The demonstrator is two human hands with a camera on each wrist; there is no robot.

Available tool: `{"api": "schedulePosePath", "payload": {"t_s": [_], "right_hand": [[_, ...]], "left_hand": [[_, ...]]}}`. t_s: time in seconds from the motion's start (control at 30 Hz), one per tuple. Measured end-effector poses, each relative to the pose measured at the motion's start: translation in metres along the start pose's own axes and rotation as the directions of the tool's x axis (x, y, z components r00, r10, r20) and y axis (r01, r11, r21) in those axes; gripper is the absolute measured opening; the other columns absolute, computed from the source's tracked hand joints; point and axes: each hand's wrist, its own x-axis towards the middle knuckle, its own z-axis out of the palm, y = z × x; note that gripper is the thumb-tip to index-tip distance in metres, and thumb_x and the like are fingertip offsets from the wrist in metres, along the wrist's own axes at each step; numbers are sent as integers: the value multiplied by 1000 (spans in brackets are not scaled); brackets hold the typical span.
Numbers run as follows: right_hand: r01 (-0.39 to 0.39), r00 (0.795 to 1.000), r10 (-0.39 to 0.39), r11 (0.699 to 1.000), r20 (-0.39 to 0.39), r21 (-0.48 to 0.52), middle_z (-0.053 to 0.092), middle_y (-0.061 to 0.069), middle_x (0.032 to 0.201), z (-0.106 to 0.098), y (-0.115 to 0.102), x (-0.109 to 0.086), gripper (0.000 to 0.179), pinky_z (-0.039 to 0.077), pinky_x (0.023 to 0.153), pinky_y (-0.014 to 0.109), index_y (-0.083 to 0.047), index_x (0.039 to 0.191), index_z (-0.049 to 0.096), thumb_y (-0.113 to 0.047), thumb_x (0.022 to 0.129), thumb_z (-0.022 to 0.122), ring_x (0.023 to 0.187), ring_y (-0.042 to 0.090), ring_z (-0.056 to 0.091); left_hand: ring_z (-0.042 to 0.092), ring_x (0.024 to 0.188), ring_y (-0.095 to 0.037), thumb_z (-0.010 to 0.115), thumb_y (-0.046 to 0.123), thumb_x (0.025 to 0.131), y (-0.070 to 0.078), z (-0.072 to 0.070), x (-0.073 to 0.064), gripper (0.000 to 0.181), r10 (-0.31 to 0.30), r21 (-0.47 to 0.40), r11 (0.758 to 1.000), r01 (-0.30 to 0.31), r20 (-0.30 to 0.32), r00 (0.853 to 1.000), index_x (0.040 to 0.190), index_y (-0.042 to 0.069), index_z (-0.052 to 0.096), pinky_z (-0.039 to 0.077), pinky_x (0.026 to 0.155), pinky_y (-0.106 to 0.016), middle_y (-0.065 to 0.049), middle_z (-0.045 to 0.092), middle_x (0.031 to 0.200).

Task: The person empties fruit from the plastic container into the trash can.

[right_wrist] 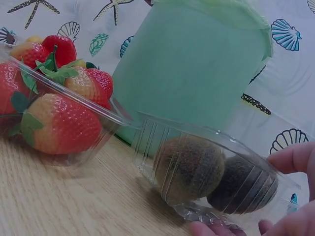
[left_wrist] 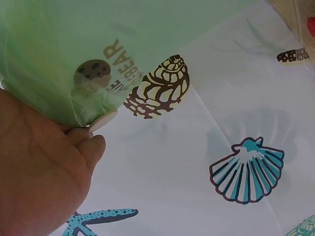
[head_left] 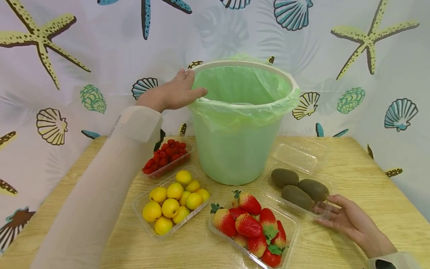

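A pale green bin (head_left: 235, 149), lined with a thin green bag (head_left: 231, 116), stands at the back of the table. My left hand (head_left: 173, 91) grips its rim at the left, thumb over the top; the bin hides part of the other fingers in the left wrist view. My right hand (head_left: 352, 220) holds the near right corner of a clear plastic punnet (head_left: 268, 188), thumb at its upper edge and fingers below. Several brown kiwis (head_left: 297, 197) lie in it. Beside this punnet, a clear punnet of strawberries (right_wrist: 64, 123) stands on the table.
Left of the strawberries sits a punnet of small yellow fruits (head_left: 171, 207). Behind it, partly covered by my left sleeve, is a punnet of raspberries (head_left: 168, 153). A clear plastic container (head_left: 299, 153) lies right of the bin. A patterned cloth (head_left: 336, 59) hangs behind the wooden table (head_left: 369, 168).
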Motion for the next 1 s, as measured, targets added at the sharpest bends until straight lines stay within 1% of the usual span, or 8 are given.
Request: {"api": "schedulePosePath", "payload": {"t_s": [0.17, 0.27, 0.43, 0.47, 0.57, 0.63, 0.8, 1.0], "right_hand": [[26, 999, -29, 995, -29, -98, 55, 8, 106, -1, 3, 2, 9, 52, 89, 45, -14, 105, 49, -18, 102, 41, 99, 21, 62], [33, 998, -40, 990, -47, -137, 53, 8, 108, -5, 4, 4, 11, 52, 89, 43, -12, 106, 49, -16, 102, 40, 100, 20, 62], [41, 997, -54, 980, -60, -195, 42, 15, 121, -14, 8, 6, 10, 51, 91, 43, -8, 105, 45, -15, 102, 40, 101, 19, 61], [44, 998, -49, 982, -26, -185, 42, 16, 123, -18, 8, 8, 11, 50, 93, 44, -7, 105, 46, -14, 102, 37, 102, 20, 61], [46, 999, -46, 982, 3, -182, 50, 12, 117, -21, 8, 9, 13, 51, 92, 42, -8, 96, 50, -13, 102, 39, 102, 21, 62], [48, 998, -41, 987, 47, -155, 57, 9, 110, -21, 7, 8, 22, 51, 92, 42, -9, 90, 56, -11, 102, 37, 103, 21, 62], [64, 991, -50, 991, 121, -117, 62, 10, 107, -12, 0, 2, 35, 52, 91, 40, -9, 84, 61, -8, 102, 31, 103, 21, 62], [57, 993, -47, 994, 106, -96, 57, 12, 109, -11, -5, 0, 32, 51, 92, 41, -7, 86, 60, -8, 102, 32, 104, 23, 61]], "left_hand": [[-27, 143, -25, 22, 52, 99, 0, 0, 0, 80, -6, 2, 1000, 6, 2, 1000, 148, 5, -21, -4, 119, -49, -11, -25, 156], [-26, 144, -24, 22, 53, 99, 0, 0, 0, 81, -8, 1, 1000, 8, 2, 1000, 148, 6, -20, -3, 119, -49, -10, -25, 156], [-26, 144, -24, 22, 53, 99, 1, 0, 1, 81, -5, 8, 1000, 5, -1, 1000, 149, 6, -20, -3, 119, -49, -10, -25, 157], [-26, 144, -24, 22, 53, 99, 1, 0, 1, 80, -4, 10, 1000, 4, -1, 1000, 149, 6, -20, -3, 119, -49, -10, -25, 157], [-26, 144, -24, 22, 52, 99, 1, 0, 0, 80, -5, 10, 1000, 5, -1, 1000, 149, 5, -20, -3, 119, -49, -11, -24, 157], [-26, 144, -24, 22, 52, 99, 1, 0, 0, 80, -7, 9, 1000, 7, -1, 1000, 149, 5, -20, -3, 119, -49, -11, -24, 157], [-27, 143, -24, 22, 51, 99, 1, 0, 0, 80, -6, 6, 1000, 6, -1, 1000, 148, 5, -20, -4, 119, -49, -11, -25, 156], [-27, 143, -25, 23, 51, 99, 1, 0, -1, 80, -7, 0, 1000, 7, 2, 1000, 148, 5, -21, -4, 119, -49, -11, -25, 156]]}}
